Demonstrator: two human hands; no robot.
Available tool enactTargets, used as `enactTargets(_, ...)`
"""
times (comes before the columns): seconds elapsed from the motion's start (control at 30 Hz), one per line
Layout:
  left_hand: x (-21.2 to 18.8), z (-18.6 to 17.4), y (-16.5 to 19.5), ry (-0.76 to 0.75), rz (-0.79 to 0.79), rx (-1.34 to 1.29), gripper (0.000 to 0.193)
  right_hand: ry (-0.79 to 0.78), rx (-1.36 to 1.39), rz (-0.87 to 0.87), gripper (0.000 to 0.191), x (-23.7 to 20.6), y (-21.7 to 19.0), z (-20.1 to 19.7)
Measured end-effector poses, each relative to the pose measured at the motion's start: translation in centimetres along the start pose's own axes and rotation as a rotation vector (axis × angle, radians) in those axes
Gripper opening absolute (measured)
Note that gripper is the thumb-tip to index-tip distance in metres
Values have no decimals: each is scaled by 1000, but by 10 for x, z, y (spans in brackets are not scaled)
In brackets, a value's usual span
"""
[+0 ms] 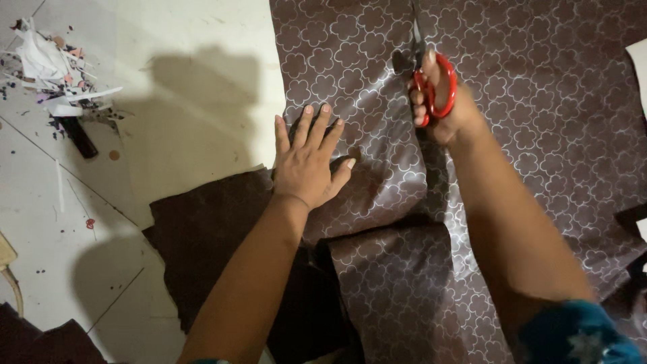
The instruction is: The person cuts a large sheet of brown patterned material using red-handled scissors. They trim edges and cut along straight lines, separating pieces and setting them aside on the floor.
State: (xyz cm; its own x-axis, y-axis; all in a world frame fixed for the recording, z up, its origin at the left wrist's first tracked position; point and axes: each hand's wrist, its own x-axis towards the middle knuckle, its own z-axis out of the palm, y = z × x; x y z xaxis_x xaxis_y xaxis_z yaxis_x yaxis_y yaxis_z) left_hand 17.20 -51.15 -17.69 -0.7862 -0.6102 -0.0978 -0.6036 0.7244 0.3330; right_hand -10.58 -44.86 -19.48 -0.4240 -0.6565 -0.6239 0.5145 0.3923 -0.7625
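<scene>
While my left hand (pixel 309 162) lies flat and spread, holding nothing, on the brown patterned cloth (pixel 526 121) near its left edge to pin it to the pale floor (pixel 195 87), my right hand (pixel 441 101) is clenched through the red scissors (pixel 431 81), blades pointing away along the shiny fold. Plain dark cloth (pixel 209 229) lies beneath, and paper scraps (pixel 50 67) sit well apart at the upper left

One head-worn camera here, looking steeply down and forward from close above, over both forearms, onto patterned brown fabric (pixel 512 101) spread across the pale tiled floor (pixel 195 40).
</scene>
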Motion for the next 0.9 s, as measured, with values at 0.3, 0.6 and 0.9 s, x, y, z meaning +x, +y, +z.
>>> enactTargets(0.3, 0, -1, 0, -33, -6, 23, 72, -153, -11, -45, 64, 11, -4, -10)
enactTargets(0.6, 1, 1, -1, -48, 1, 18, 71, -39, -96, -74, 65, 2, -10, -4)
enactTargets(0.9, 0, 1, -2, -17, 6, 18, 71, 43, -44, -15, 48, 11, -23, 13)
